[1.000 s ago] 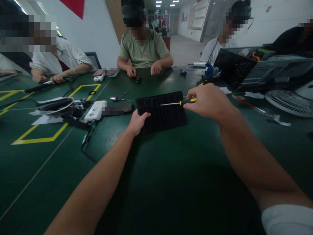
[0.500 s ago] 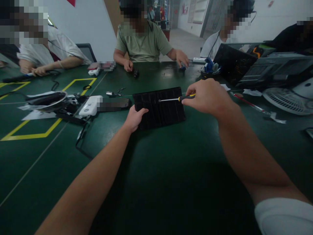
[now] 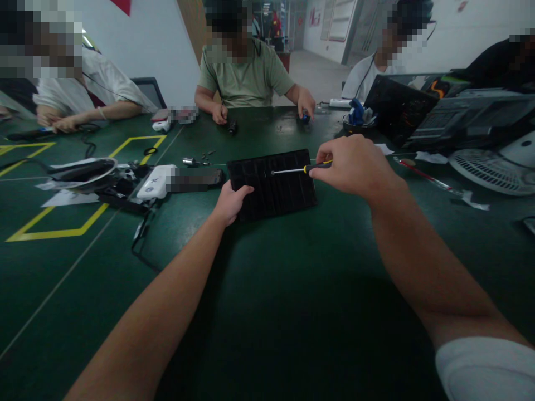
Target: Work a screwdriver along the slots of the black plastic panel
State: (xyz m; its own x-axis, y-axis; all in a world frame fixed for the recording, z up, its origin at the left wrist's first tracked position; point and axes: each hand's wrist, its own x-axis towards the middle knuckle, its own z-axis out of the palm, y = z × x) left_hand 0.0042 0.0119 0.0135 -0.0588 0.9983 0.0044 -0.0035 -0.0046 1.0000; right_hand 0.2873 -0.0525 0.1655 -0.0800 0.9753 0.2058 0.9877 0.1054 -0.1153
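A black rectangular panel with ribbed compartments [image 3: 288, 195] is held tilted above the green table [image 3: 267, 289]. My left hand [image 3: 232, 203] grips its left edge, thumb lying over the front face. In my right hand [image 3: 355, 164] is a screwdriver [image 3: 288, 171] with a yellow-and-black handle, pinched near its front end. Its metal shaft points left across the panel, and a small dark piece, too small to name, shows at the tip. Whether the tip touches the panel I cannot tell.
Small metal parts [image 3: 194, 162] lie behind a phone [image 3: 204, 179] and a white device [image 3: 156, 181] on the left. A white fan [image 3: 489, 167] and a grey computer case [image 3: 472, 117] stand right. Across the table, a person in a green shirt [image 3: 244, 72] handles small parts.
My right hand and the screwdriver have shifted very slightly left. Across the table, the person's hand has moved left with a small blue thing. My left hand keeps its hold.
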